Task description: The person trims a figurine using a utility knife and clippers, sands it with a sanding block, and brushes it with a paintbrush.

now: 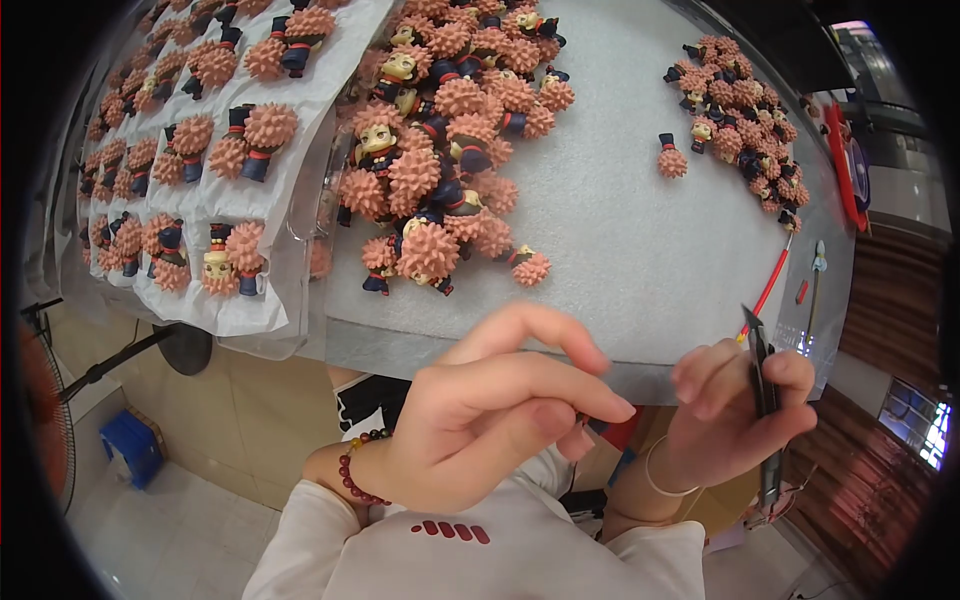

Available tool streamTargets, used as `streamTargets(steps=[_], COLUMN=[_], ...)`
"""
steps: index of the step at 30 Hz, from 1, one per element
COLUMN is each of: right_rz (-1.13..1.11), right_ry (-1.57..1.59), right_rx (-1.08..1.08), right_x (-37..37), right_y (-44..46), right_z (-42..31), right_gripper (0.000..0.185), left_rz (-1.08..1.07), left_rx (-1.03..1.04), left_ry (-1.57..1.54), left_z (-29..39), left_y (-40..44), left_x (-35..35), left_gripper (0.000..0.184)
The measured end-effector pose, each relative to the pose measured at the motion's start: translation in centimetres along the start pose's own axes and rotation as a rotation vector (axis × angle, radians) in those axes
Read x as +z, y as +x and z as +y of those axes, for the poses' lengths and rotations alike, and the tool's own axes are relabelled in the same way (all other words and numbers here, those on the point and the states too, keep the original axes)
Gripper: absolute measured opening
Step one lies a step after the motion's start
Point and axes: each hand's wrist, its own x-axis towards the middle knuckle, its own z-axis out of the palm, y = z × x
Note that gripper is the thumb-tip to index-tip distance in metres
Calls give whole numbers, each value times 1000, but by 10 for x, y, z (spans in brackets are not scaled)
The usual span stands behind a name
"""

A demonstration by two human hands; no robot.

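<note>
My left hand [500,405], with a beaded bracelet on its wrist, is raised in front of the table's near edge. Its fingers are curled together round a small dark piece [592,424], mostly hidden by the fingertips. To its right, my right hand [735,410] grips a black craft knife [765,385], whose dark blade points up and away. The two hands are apart. Beyond my left hand lies a large pile of small figures [430,175] with spiky pink hair and dark blue clothes. One figure [530,267] lies at the near end of that pile.
Trays [245,185] of similar figures on white paper fill the left. A smaller pile [740,120] is at the back right, with a single figure [671,157] beside it. A red brush [768,288] and a thin tool [817,270] lie at the right edge.
</note>
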Motion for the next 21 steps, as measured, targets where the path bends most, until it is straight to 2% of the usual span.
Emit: streamTargets(steps=[2,6,7,8,9,10,13,16,19,21], right_rz=[-6,-18,-30,-36,-67,-98,-66,-59,7,-81], right_ry=[-111,-258,-151,-45,-78,-111,92,205,320,208], right_rx=[-62,-81,-23,36,76,117,249,240,270,193], right_x=[9,17,22,26,28,29,32,37,39,34], right_y=[0,1,-2,-5,-8,-11,-16,-14,-19,-18], right_z=[2,-4,-6,-9,-11,-13,-10,-9,-9,-8], right_gripper=[46,34,30,38,38,37,35,33,32,31], left_rz=[38,-23,-57,-91,-125,-95,13,77,-22,-93], left_rx=[14,42,37,34,30,88,249,351,399,421], left_ry=[66,243,330,418,505,507,529,610,721,794], left_z=[-4,-1,2,7,9,7,-3,-6,-4,-2], left_y=[1,4,3,3,2,2,2,0,-1,0], left_x=[1,2,2,2,3,3,5,8,2,-1], left_gripper=[19,21,25,30,35,38,42,38,38,45])
